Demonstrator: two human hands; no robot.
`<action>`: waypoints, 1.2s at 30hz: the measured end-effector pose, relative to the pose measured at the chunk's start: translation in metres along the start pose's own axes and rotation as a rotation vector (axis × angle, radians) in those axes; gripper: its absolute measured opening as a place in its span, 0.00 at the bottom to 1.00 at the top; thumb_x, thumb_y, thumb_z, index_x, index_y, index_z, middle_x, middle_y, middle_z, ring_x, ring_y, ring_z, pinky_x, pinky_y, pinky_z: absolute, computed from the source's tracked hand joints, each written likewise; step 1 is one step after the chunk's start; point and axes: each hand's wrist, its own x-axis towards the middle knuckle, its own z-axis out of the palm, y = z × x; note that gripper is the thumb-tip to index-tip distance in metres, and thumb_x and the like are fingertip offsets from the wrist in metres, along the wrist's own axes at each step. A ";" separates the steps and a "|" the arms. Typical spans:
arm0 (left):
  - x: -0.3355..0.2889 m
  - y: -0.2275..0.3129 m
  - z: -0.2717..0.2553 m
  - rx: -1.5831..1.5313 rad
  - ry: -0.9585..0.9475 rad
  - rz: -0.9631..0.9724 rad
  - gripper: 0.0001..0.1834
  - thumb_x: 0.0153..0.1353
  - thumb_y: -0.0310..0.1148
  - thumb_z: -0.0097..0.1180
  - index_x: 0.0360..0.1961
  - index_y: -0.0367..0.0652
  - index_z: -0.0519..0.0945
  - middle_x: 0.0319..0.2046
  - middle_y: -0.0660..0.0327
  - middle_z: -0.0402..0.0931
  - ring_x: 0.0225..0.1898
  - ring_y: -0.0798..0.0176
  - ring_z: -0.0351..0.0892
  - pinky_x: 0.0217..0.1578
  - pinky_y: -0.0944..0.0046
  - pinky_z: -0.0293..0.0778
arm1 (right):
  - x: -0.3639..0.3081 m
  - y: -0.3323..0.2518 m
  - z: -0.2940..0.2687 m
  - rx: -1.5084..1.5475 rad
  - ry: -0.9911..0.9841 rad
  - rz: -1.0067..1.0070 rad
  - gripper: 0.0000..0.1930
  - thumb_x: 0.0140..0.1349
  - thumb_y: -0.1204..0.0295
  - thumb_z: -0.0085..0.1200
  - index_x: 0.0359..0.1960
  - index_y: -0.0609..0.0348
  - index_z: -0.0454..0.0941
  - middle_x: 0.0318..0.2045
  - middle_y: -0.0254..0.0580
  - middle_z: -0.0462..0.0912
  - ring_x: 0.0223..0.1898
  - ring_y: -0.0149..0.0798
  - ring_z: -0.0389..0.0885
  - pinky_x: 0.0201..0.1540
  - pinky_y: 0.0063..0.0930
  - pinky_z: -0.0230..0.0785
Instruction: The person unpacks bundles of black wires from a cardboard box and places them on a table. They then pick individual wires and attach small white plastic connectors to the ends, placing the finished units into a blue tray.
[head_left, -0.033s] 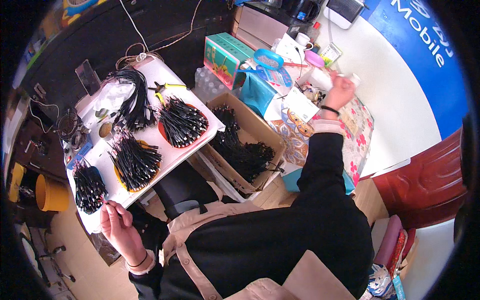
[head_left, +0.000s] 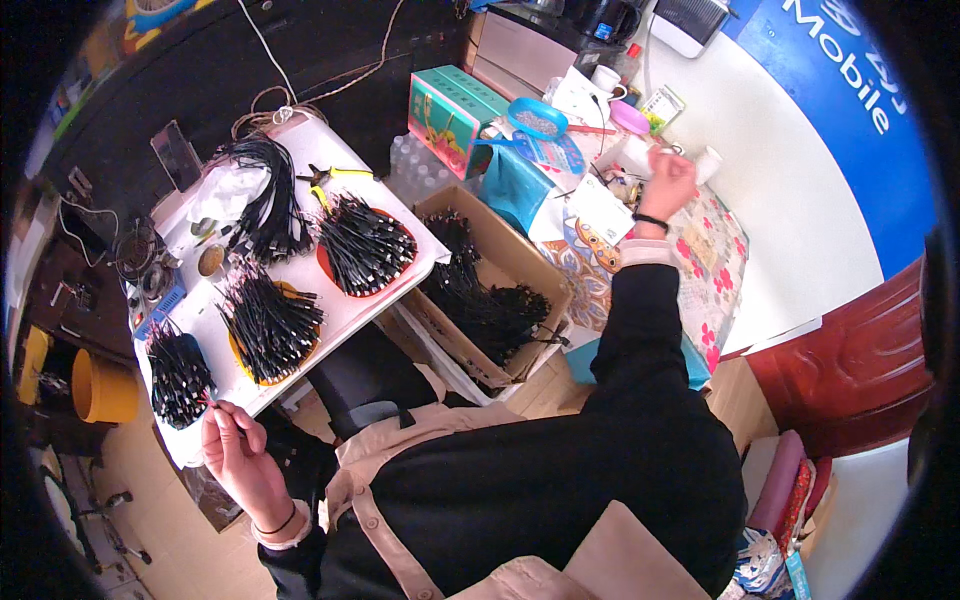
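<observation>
My left hand is closed in a pinch beside the near left corner of the white table. Between its fingertips is the end of a thin black cable; fine reddish wires show by the fingertips. Just beyond stands an upright bundle of black cables. Out to the right, my right hand has its fingers curled over a cluttered, flower-patterned table. What it holds, if anything, is too small to make out. A white cylinder stands right beside it, apart from the fingers.
More black cable bundles stand in a yellow tub and a red tub. Yellow-handled pliers lie behind them. Between the tables, a cardboard box holds black cables. A white card and blue dish lie near my right hand.
My right hand has drawn a little to the left, away from the white cylinder, which now stands clear of the fingers. My left hand has hardly moved.
</observation>
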 end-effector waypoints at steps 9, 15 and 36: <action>0.002 -0.002 0.010 0.047 0.154 -0.080 0.07 0.69 0.29 0.46 0.38 0.38 0.75 0.24 0.66 0.70 0.18 0.77 0.56 0.19 0.76 0.52 | -0.065 0.018 0.035 -1.001 -0.404 -0.205 0.12 0.58 0.55 0.55 0.30 0.49 0.76 0.26 0.44 0.82 0.30 0.52 0.82 0.31 0.46 0.72; 0.008 -0.003 0.001 -0.035 0.129 -0.153 0.07 0.68 0.28 0.48 0.36 0.37 0.77 0.23 0.64 0.73 0.18 0.76 0.59 0.19 0.77 0.53 | -0.091 -0.063 0.059 -0.720 -0.513 -0.680 0.18 0.54 0.64 0.60 0.44 0.60 0.76 0.36 0.49 0.78 0.41 0.51 0.75 0.47 0.43 0.66; 0.021 0.003 -0.048 -0.091 0.185 -0.249 0.07 0.66 0.27 0.50 0.35 0.36 0.78 0.22 0.64 0.75 0.17 0.77 0.59 0.19 0.77 0.54 | -0.368 -0.159 0.453 -0.417 -1.669 0.135 0.15 0.53 0.65 0.63 0.14 0.59 0.78 0.13 0.35 0.78 0.14 0.33 0.72 0.19 0.32 0.63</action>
